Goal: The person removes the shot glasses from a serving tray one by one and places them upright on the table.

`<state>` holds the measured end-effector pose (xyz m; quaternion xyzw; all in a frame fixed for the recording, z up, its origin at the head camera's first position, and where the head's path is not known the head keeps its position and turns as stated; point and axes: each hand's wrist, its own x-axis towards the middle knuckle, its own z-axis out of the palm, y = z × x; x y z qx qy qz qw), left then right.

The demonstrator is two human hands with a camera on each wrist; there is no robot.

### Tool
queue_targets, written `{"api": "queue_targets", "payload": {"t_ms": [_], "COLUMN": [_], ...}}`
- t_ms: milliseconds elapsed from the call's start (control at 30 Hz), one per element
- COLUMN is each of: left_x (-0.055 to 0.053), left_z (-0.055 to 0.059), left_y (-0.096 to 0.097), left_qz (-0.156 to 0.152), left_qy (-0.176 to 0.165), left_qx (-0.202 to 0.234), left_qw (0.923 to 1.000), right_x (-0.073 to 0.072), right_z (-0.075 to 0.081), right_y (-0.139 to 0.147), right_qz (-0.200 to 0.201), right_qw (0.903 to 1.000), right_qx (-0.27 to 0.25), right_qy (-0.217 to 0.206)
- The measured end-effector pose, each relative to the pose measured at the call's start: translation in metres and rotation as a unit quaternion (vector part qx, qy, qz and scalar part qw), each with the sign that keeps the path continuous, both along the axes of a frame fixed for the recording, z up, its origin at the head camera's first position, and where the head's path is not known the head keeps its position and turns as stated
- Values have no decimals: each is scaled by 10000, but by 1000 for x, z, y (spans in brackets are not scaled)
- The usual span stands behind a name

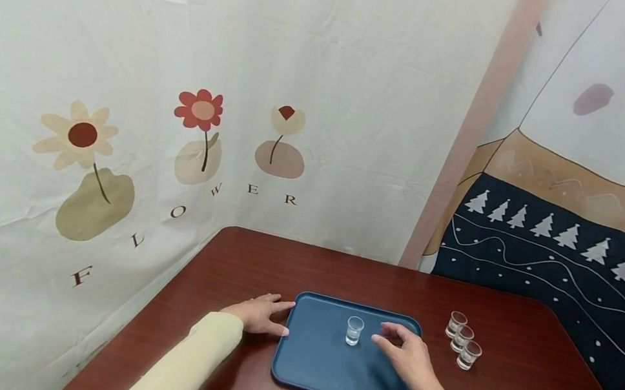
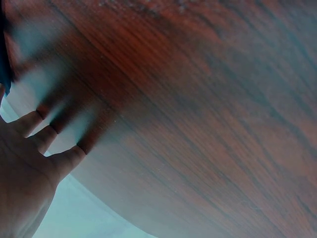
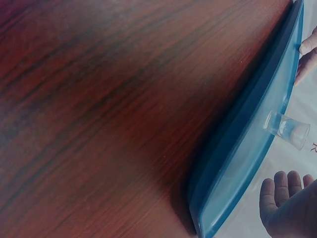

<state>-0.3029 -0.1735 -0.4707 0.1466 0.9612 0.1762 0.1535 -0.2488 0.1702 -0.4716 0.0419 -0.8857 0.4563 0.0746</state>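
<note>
On the blue tray (image 1: 320, 371) stands one small clear shot glass (image 1: 353, 331), upright, with clear liquid at its bottom. My right hand (image 1: 406, 356) hovers over the tray just right of that glass, thumb and fingers apart and holding nothing. In the right wrist view the same glass (image 3: 288, 130) appears beyond the fingers of my right hand (image 3: 292, 208). At the tray's left edge, my left hand (image 1: 258, 314) touches the rim with spread fingers. The left wrist view has the left hand (image 2: 34, 163) with its fingertips down on the wood.
Three more shot glasses stand in a slanting row on the table right of the tray: the far glass (image 1: 456, 324), the middle glass (image 1: 461, 339) and the near glass (image 1: 469, 356). The reddish-brown table (image 1: 304, 259) meets a printed white cloth (image 1: 356, 129) behind it.
</note>
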Motion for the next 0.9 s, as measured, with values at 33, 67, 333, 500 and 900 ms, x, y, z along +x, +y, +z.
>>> {"api": "queue_targets", "payload": {"t_ms": [33, 67, 333, 500, 900], "left_x": [0, 0, -1, -1, -3], "left_z": [0, 0, 0, 0, -1], "left_y": [0, 0, 1, 1, 0], "left_qz": [4, 12, 28, 38, 3], "left_qy": [-1, -11, 8, 17, 39], "left_qx": [-9, -8, -28, -28, -59], "left_qw": [10000, 10000, 10000, 10000, 10000], "right_x": [0, -1, -1, -2, -3], "right_z": [0, -1, -1, -2, -5], "right_y": [0, -1, -5, -6, -15], "right_qz": [-2, 2, 73, 67, 114], "right_qw": [10000, 10000, 10000, 10000, 9999], "right_qx": [2, 3, -4, 12, 31], "right_qy": [2, -11, -18, 12, 37]}}
